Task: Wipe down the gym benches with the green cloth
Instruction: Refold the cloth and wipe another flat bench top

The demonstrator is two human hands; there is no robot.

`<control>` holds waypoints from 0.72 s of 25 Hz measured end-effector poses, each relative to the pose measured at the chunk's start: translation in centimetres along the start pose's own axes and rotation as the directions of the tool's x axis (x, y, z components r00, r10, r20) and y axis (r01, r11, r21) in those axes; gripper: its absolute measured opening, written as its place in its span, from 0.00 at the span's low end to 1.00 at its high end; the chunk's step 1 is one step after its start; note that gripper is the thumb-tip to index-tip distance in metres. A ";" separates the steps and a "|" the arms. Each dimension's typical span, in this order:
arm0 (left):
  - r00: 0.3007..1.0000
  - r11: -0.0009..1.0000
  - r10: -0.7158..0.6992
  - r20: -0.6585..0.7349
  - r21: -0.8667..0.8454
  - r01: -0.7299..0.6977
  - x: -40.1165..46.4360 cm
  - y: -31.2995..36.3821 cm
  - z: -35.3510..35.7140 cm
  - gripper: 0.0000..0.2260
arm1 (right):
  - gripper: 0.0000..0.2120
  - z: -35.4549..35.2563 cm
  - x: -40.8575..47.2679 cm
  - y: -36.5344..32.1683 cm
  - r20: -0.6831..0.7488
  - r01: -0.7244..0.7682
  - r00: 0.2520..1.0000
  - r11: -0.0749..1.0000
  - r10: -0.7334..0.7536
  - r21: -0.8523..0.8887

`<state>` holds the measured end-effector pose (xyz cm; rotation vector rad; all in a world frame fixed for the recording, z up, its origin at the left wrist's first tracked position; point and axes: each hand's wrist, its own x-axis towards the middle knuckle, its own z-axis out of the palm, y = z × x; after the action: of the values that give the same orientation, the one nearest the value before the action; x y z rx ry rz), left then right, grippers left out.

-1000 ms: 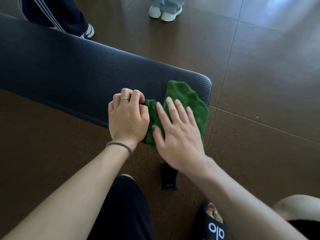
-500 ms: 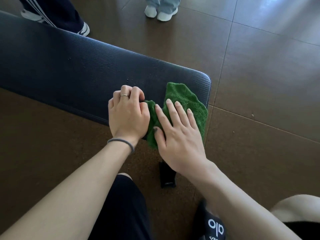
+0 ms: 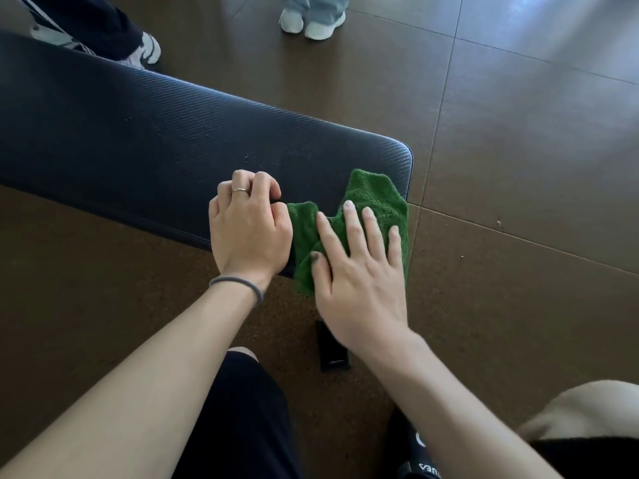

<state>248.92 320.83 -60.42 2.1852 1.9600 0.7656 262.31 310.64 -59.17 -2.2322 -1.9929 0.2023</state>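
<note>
The green cloth lies on the bench at its near right corner, partly draped over the near edge. The right hand presses it flat, grip wide with fingers straight, to spread pressure for wiping. The left hand rests beside it, fingers curled, seemingly holding nothing, probably for bracing.

Bench surface lies open leftward; left hand blocks beside cloth

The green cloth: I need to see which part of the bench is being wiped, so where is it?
In the head view, the green cloth lies on the bench's right end, under the flat right hand.
</note>
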 end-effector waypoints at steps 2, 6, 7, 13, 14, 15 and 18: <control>1.000 1.000 -0.001 0.008 -0.005 0.001 -0.1 0.0 0.0 0.09 | 0.27 -0.5 2.4 1.8 0.026 0.015 1.000 1.000 -0.015 0.024; 1.000 1.000 -0.001 0.009 -0.004 0.001 0.0 0.0 0.1 0.08 | 0.25 -1.7 9.6 4.2 0.103 -0.159 0.985 0.968 0.140 0.196; 1.000 1.000 0.000 0.011 0.001 0.000 -0.1 0.0 0.1 0.07 | 0.26 -1.5 8.7 3.8 0.083 -0.173 0.984 0.964 0.159 0.204; 1.000 0.999 0.007 0.004 0.033 -0.007 -0.2 0.0 0.2 0.06 | 0.30 0.1 -0.3 1.8 0.039 -0.092 0.995 0.983 0.087 0.159; 1.000 0.999 0.012 0.008 0.031 -0.013 -0.2 0.1 0.1 0.07 | 0.30 -0.1 1.8 2.7 0.016 -0.078 0.997 0.985 0.077 0.155; 1.000 1.000 0.014 0.010 0.026 -0.014 -0.1 0.0 0.1 0.07 | 0.30 -0.3 4.6 3.7 0.002 -0.076 0.997 0.982 0.077 0.172; 1.000 1.000 0.010 0.011 0.019 -0.010 0.0 -0.1 0.1 0.07 | 0.27 -1.4 9.8 5.2 0.047 -0.170 0.985 0.951 0.164 0.257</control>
<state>248.86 320.83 -60.54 2.2069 1.9604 0.7378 268.79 319.76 -58.89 -2.2333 -1.6740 0.4840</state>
